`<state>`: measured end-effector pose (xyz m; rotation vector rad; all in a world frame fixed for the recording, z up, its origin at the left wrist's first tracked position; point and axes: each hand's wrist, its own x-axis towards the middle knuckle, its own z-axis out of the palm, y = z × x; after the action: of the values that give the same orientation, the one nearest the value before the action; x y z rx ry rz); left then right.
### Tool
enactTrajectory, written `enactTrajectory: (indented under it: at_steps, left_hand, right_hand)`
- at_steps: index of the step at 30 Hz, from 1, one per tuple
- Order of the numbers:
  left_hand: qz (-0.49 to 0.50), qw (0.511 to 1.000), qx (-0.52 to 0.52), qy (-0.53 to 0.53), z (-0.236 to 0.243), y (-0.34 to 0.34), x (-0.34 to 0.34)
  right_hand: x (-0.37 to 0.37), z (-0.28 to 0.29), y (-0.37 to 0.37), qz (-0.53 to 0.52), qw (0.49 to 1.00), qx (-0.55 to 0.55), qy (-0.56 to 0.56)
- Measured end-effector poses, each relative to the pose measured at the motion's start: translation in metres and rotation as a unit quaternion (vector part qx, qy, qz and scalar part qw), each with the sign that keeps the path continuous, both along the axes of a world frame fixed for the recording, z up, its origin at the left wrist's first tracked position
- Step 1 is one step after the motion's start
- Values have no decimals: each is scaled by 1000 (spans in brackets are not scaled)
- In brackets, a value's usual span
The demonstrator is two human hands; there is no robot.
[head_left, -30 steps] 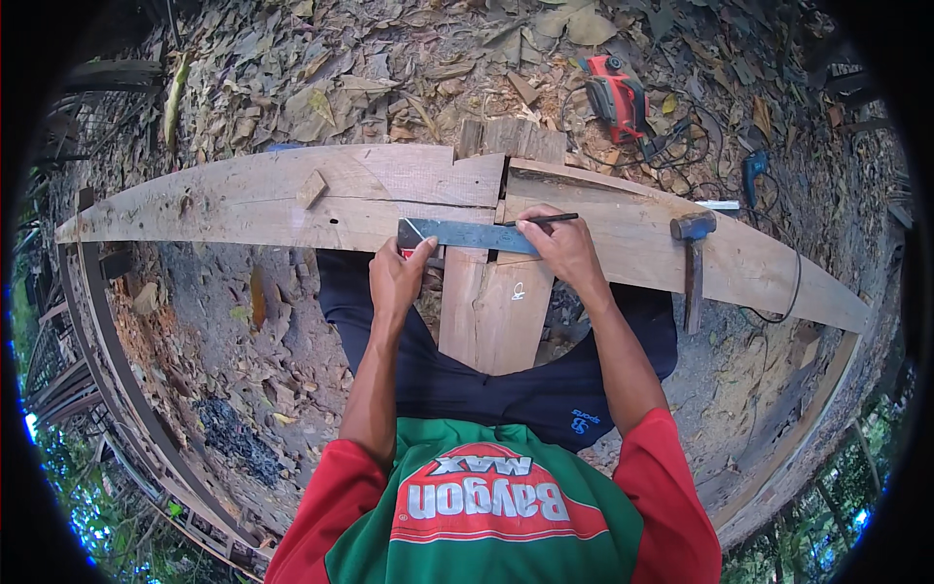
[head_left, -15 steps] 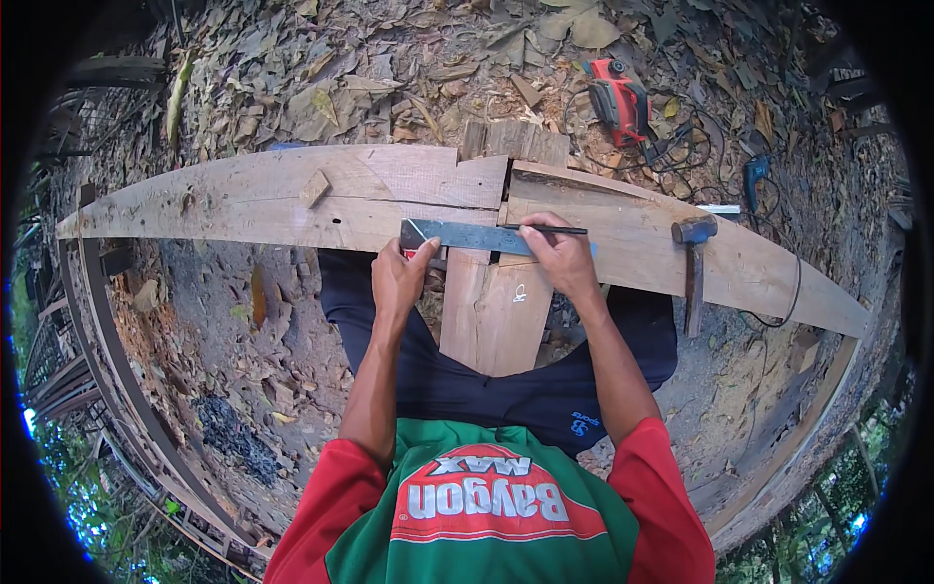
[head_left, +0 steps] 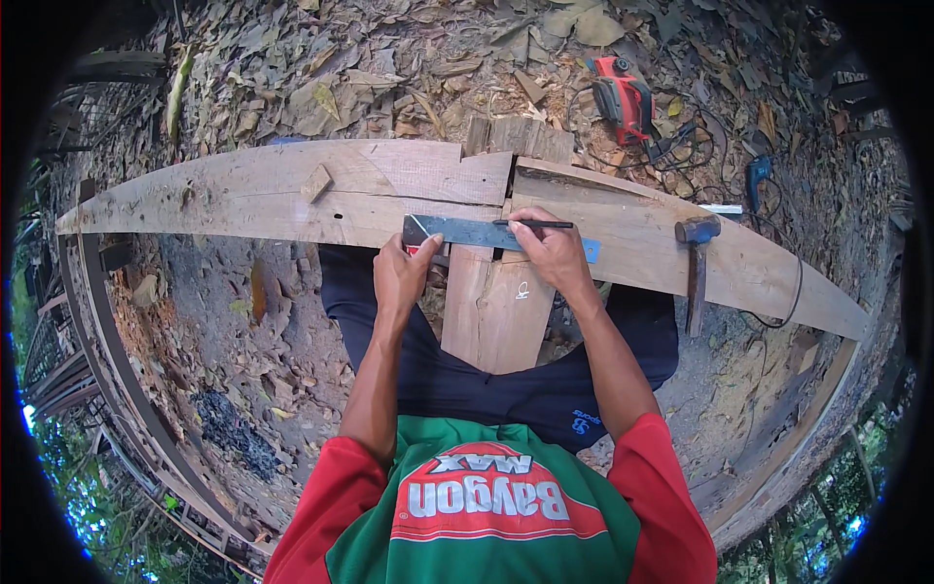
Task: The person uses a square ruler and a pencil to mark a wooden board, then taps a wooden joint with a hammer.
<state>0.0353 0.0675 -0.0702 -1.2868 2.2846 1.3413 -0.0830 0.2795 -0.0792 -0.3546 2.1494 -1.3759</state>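
Note:
My left hand (head_left: 403, 268) grips the dark stock of a try square (head_left: 457, 231), whose steel blade lies across the joint between two long tapered boards (head_left: 224, 200). In my right hand (head_left: 556, 255) is a slim dark pencil (head_left: 559, 224), held nearly flat along the blade's upper edge. A short wooden piece (head_left: 501, 316) with a white mark runs down from the joint toward my lap. Right of my right hand, a hammer (head_left: 697, 273) rests on the board.
A red power planer (head_left: 623, 102) lies on leaf litter beyond the boards. A blue power tool (head_left: 758, 180) with a cord sits at the right. A small wood block (head_left: 315, 183) rests on the left board. Frame timbers (head_left: 88, 331) curve along the left.
My right hand and the pencil have shifted slightly left along the square's blade. Both hands and the boards sit a little differently in view, with the same grips.

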Motion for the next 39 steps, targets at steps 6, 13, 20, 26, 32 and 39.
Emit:
enactTrajectory:
  at_steps: [6, 13, 20, 26, 32, 39]
  left_hand:
    - [-9, 1000, -11, 1, 9, 1, -6]
    - [-2, 1000, -12, 19, -8, -5, 3]
    - [69, 984, 161, 33, 10, -7, -12]
    - [67, 985, 150, 52, 2, -14, -38]
    - [18, 999, 29, 32, -10, -16, -42]
    - [18, 999, 3, 35, -11, -15, -41]
  right_hand:
    - [-3, -7, 14, -19, 1000, 8, 11]
    - [-1, 3, 45, -108, 989, -6, 102]
    - [19, -2, 66, 15, 941, 111, 318]
    - [0, -15, 58, -9, 936, 129, 327]
    - [-5, -20, 56, -2, 930, 168, 328]
    - [-10, -20, 51, -6, 926, 174, 336]
